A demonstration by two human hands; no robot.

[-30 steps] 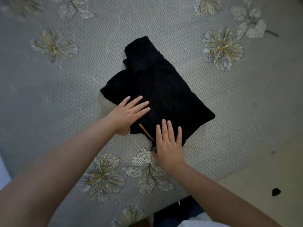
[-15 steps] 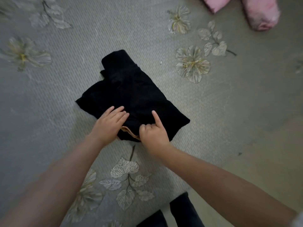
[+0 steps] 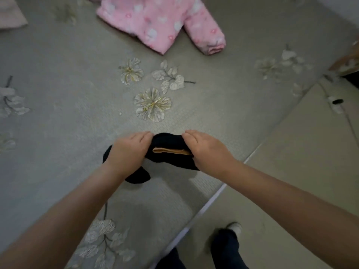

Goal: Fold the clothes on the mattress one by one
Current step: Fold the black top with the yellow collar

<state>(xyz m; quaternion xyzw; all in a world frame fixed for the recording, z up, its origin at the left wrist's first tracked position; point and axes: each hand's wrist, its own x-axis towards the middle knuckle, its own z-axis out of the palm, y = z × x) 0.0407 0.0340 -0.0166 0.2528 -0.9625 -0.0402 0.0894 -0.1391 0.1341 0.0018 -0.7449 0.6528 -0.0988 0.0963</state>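
Note:
A folded black garment (image 3: 168,141) with a tan inner band showing is held up off the grey flowered mattress (image 3: 68,113), near its right edge. My left hand (image 3: 129,151) grips its left end and my right hand (image 3: 206,149) grips its right end, fingers curled over the top fold. A black flap hangs down below my left wrist. A pink fleece jacket (image 3: 159,20) with white spots lies spread at the far side of the mattress, one sleeve pointing right.
A pale pink cloth (image 3: 10,14) shows at the top left corner. The floor (image 3: 291,171) runs along the mattress's right side, with a small white and black object (image 3: 335,103) on it. My feet (image 3: 229,241) stand beside the mattress edge.
Both hands went from pressing the black garment flat to gripping its ends and lifting it. The view swung up, bringing the pink jacket into sight.

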